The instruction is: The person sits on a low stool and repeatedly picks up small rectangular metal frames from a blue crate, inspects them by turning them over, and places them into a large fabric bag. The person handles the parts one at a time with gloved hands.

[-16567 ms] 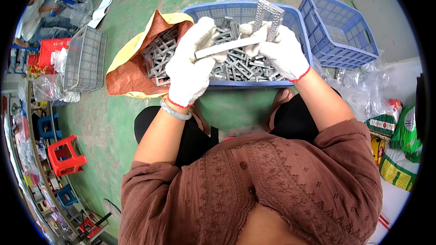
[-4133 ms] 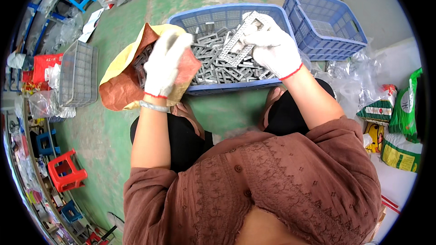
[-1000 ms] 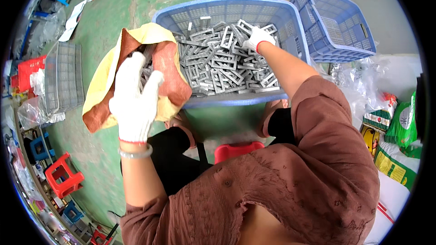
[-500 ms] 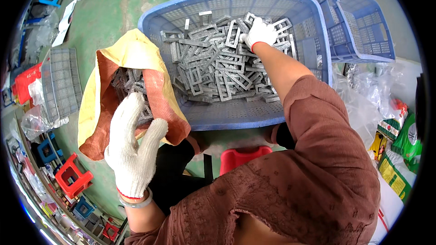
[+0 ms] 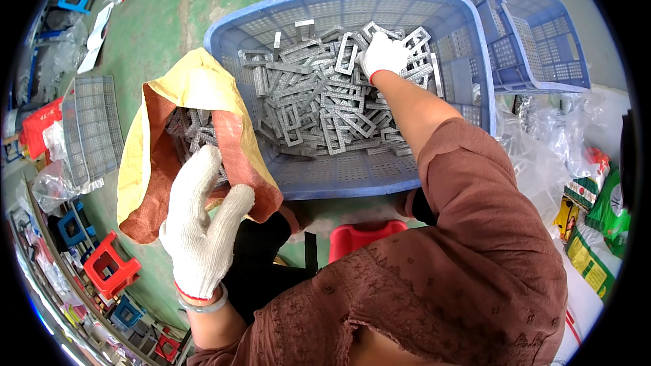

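My right hand, in a white knit glove, reaches into the large blue plastic basket. It rests on a heap of grey metal rectangular frames; its fingertips are hidden, so I cannot tell whether a frame is gripped. My left hand, also gloved, is at the near side of a yellow woven sack with an orange-red lining. Its thumb stands apart from the stretched fingers and nothing shows between them. More metal pieces lie inside the sack, partly covered by its folded rim and my left fingers.
A second blue basket stands at the far right, with clear plastic bags below it. A red stool is between my legs. On the left are a grey crate and a small red stool.
My right hand has shifted slightly left and nearer on the heap, its fingers now drawn together. My left hand has barely moved beside the sack.
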Available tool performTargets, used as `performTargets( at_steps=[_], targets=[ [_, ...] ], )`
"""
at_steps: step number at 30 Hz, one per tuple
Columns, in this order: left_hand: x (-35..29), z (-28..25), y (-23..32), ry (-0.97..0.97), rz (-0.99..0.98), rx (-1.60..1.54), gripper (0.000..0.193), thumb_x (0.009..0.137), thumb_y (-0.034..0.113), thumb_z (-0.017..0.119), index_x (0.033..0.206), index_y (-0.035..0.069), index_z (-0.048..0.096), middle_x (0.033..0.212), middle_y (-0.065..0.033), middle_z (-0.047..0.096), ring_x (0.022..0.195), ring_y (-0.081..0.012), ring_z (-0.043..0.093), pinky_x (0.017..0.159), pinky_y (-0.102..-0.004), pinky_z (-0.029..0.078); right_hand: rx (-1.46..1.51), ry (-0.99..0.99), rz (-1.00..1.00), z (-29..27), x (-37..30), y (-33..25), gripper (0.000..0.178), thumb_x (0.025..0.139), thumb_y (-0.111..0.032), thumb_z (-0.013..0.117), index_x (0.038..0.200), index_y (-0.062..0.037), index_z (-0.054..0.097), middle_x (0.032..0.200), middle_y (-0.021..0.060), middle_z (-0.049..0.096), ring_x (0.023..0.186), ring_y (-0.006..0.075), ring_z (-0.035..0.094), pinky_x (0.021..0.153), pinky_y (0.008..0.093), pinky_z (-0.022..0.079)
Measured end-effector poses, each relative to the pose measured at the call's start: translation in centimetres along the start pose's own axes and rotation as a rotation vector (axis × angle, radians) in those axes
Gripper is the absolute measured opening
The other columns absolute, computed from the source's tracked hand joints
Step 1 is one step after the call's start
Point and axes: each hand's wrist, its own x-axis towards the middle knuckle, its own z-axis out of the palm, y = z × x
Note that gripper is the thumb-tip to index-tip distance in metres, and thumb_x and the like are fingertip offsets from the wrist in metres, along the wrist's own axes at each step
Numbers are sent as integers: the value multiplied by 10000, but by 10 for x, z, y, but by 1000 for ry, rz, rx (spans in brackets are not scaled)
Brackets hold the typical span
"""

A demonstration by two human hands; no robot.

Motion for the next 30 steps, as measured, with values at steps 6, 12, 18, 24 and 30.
performTargets(
  at_steps=[6, 12, 18, 24, 30],
  targets=[
    [-2, 0, 1, -24, -11, -43, 510, 762, 31, 829, 1235, -19, 645, 1283, -162, 641, 1166, -256, 635, 980, -353, 516, 20, 33, 131, 17, 4, -11, 378, 924, -315, 559, 1222, -90, 613, 1254, 126, 650, 1226, 337, 543, 1075, 625, 266],
    [-4, -2, -2, -47, -42, -91, 517, 754, -7, 820, 1239, -25, 643, 1290, -160, 640, 1190, -255, 622, 984, -355, 514, 87, 5, 202, 21, 6, -16, 358, 962, -264, 481, 1251, -101, 617, 1323, 187, 596, 1276, 369, 493, 1101, 638, 208],
    [-7, -7, -7, -78, 49, 6, 541, 737, 1, 826, 1248, -6, 649, 1284, -158, 649, 1193, -267, 626, 994, -357, 506, 132, -4, 193, 4, 2, -13, 332, 940, -278, 522, 1217, -128, 627, 1234, 213, 618, 1221, 387, 514, 1072, 561, 285],
    [-8, -10, -3, -70, 93, 5, 543, 732, 19, 829, 1246, 9, 657, 1262, -155, 664, 1192, -274, 631, 1008, -364, 495, 138, 56, 255, 13, 8, -10, 467, 805, -418, 722, 1165, -132, 637, 1161, 161, 669, 1164, 346, 563, 1024, 492, 370],
    [-10, -9, -4, -79, 80, 12, 536, 730, 17, 827, 1240, 19, 662, 1248, -150, 672, 1183, -279, 638, 1004, -363, 496, -61, 151, 23, -13, -12, 2, 668, 670, -513, 834, 1194, -147, 637, 1221, 156, 632, 1213, 336, 513, 987, 464, 417]
  ],
)
